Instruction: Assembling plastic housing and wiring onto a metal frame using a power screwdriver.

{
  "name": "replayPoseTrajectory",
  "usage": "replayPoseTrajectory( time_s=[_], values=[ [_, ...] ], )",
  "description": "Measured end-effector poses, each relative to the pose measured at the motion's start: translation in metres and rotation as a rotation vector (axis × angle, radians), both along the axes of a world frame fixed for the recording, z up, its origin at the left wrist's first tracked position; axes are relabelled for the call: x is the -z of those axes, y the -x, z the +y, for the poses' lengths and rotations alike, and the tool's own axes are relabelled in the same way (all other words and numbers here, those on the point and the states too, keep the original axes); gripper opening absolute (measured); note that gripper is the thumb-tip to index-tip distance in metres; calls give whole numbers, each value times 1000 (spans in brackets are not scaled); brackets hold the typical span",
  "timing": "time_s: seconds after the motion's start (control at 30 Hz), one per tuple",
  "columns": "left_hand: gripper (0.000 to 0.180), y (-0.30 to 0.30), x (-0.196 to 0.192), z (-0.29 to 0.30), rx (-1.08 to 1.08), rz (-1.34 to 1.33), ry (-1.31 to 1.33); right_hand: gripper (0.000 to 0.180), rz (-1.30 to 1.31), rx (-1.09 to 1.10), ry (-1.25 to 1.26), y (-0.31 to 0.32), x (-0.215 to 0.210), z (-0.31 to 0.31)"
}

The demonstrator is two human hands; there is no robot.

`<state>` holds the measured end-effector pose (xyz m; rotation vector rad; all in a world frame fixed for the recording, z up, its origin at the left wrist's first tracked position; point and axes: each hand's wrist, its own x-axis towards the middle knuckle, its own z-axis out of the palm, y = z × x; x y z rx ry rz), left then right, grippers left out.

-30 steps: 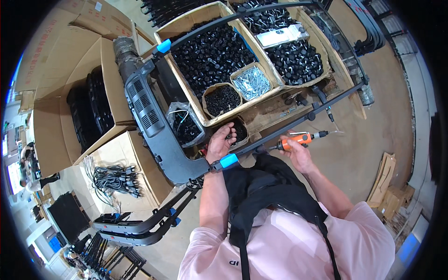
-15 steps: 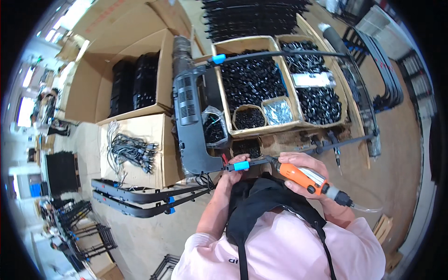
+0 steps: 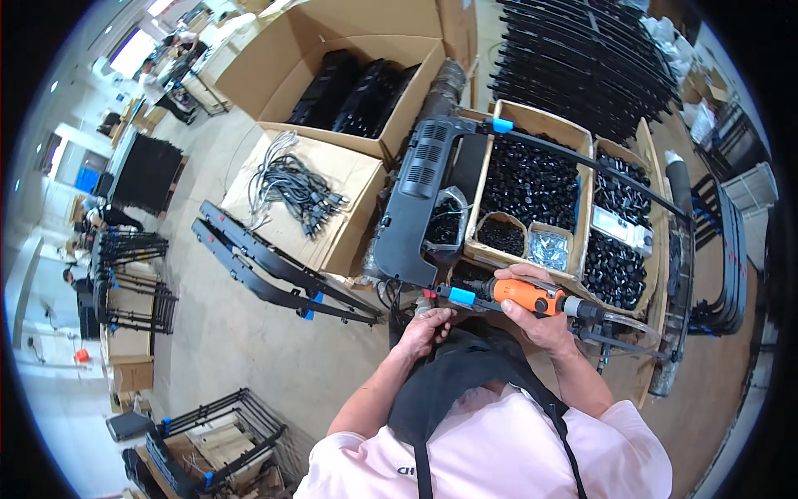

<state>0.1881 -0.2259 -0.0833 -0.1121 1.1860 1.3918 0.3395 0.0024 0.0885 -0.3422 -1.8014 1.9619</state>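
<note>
My right hand (image 3: 540, 324) grips an orange power screwdriver (image 3: 529, 297) with a clear hose at its rear. The screwdriver lies nearly level, its front end pointing left towards a blue clip (image 3: 462, 297) on the near bar of a black frame. My left hand (image 3: 426, 331) is just below that bar, fingers curled together; anything in them is too small to make out. The frame joins a broad black plastic housing (image 3: 407, 237) with vent slots. A second blue clip (image 3: 498, 125) sits on its far bar. The driver's tip is hard to see against the dark parts.
Beneath the frame are wooden bins (image 3: 532, 179) of small black parts and a small box of silvery screws (image 3: 549, 247). To the left, grey cables (image 3: 299, 187) lie on a carton, with curved black frames (image 3: 274, 266) beside it. An open cardboard box (image 3: 374, 37) stands behind.
The view has turned, shifting the bench rightward. My right hand has brought the screwdriver closer to the near blue clip and levelled it. My left hand has dropped from the bar to below it.
</note>
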Motion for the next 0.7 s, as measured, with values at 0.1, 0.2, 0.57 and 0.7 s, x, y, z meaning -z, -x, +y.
replayPoseTrajectory(
  time_s=[0.1,0.2,0.57,0.7],
  values=[
    [26,-4,-14,-6,-152,-115,-86,55,21,-32,12,7,2,-1],
    [31,-8,-40,-5,-161,-97,-50,55,12,-16,46,6,4,-2],
    [35,3,-87,15,-174,-129,-191,56,28,8,-7,15,-4,3],
    [34,18,-100,47,-202,-112,-197,58,49,63,-35,26,-9,6]
  ],
)
